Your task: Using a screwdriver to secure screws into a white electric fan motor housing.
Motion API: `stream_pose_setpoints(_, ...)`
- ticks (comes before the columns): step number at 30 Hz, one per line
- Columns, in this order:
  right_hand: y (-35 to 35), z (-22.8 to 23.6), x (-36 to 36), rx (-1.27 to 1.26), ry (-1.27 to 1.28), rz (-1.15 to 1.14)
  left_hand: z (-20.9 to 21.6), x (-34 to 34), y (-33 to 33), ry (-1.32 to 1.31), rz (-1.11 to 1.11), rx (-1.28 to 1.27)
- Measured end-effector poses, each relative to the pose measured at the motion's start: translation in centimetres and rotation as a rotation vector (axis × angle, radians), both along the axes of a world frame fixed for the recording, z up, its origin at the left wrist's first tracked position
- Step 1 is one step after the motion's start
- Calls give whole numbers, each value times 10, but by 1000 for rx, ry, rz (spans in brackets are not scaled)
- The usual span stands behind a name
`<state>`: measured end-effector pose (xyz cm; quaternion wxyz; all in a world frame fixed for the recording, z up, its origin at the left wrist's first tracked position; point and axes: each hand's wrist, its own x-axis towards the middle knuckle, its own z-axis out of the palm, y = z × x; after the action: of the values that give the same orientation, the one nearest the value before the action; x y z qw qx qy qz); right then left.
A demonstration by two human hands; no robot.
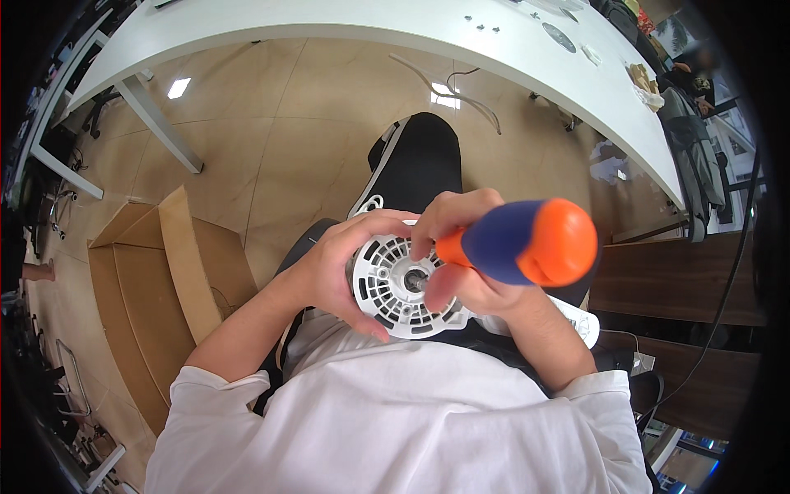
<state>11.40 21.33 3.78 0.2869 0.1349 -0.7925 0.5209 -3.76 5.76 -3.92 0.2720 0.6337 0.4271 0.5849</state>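
Above my lap, my left hand (339, 262) grips the rim of a round white slotted housing (380, 298), which looks like a fan's motor cover. Its fingers and thumb spread around the left side. My right hand (492, 298) is closed around a screwdriver (504, 239) with a blue and orange handle. The handle's butt points up toward the right. The shaft reaches down to the recessed centre of the housing, where my thumb partly hides the tip. I cannot tell whether the tip sits in a screw.
A white table (354, 31) curves across the far side, with small metal parts (481, 28) and a round disc (559, 37) on it. An open cardboard box (136, 305) stands at left. A pale cable (428, 81) lies on the floor. A white rounded part (583, 325) is beside my right forearm.
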Motion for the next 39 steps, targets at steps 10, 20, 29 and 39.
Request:
stream_pose_setpoints(10,-6,11,1,-76,-126,-25,-7,0,1,-54,-23,20)
stream_pose_setpoints(20,-4,1,-2,-4,4,-103,38,-8,15,-183,-76,-162)
stream_pose_setpoints(29,-1,2,0,-69,-60,-139,47,-2,24,-142,-5,-259)
stream_pose_setpoints(39,3,56,-6,-473,-25,88,53,2,20,-35,38,-301)
